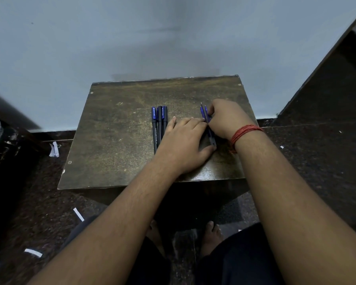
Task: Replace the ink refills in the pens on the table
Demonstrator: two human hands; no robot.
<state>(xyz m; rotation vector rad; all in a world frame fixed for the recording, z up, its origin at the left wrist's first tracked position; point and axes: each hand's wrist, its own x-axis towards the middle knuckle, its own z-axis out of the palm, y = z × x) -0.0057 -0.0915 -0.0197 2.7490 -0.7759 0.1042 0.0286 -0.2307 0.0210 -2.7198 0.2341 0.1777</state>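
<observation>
Left hand [185, 145] flat, fingers spread, pressing refills [206, 116] onto table [111, 140]; right hand [226, 118] pinching refills; capped pens [159, 124] left of refills.

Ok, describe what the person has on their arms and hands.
Both forearms are bare, with no sleeves in view. The right hand has a band of red thread wound several times round its wrist. The left hand wears nothing: no ring, watch or glove shows.
</observation>
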